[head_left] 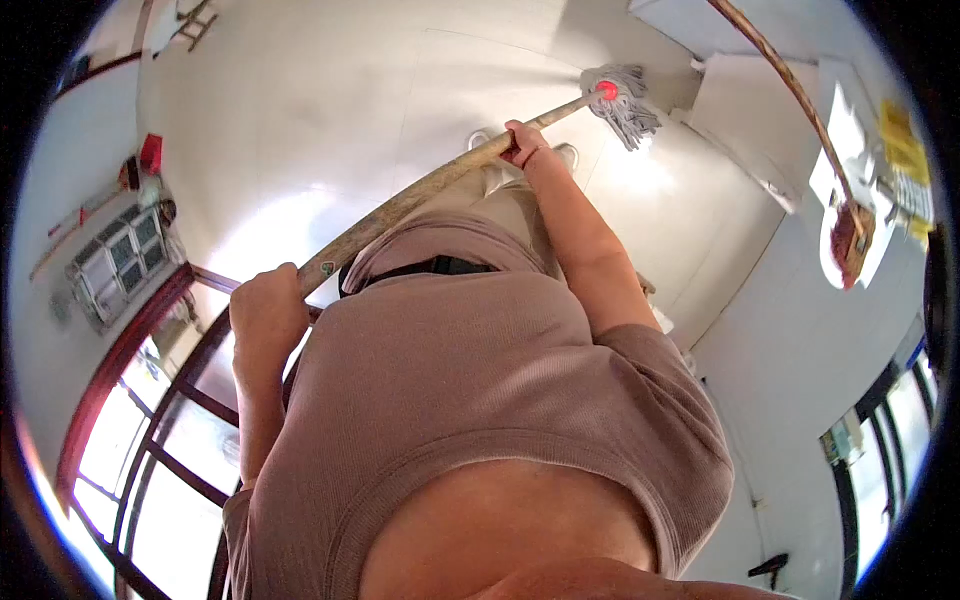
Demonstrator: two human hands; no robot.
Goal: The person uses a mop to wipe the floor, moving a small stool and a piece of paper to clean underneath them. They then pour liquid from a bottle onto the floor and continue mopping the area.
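Note:
A string mop (620, 105) with grey strands and a red socket rests on the pale floor beyond my feet, towards the right. Its long wooden handle (415, 197) slants across the front of my body. Low on the handle, near my shoes, my right hand (526, 146) wraps its fingers around the wood. My left hand (268, 315) is closed around the handle's upper end, out to the left of my waist.
Pale tiled floor (330, 110) stretches ahead. On the right stand a white boxy unit (750, 110) and a wall with a brown rod (790, 85) in front. A dark-framed glass door (190, 430) is close on my left. Far at upper left sits a small stool (196, 24).

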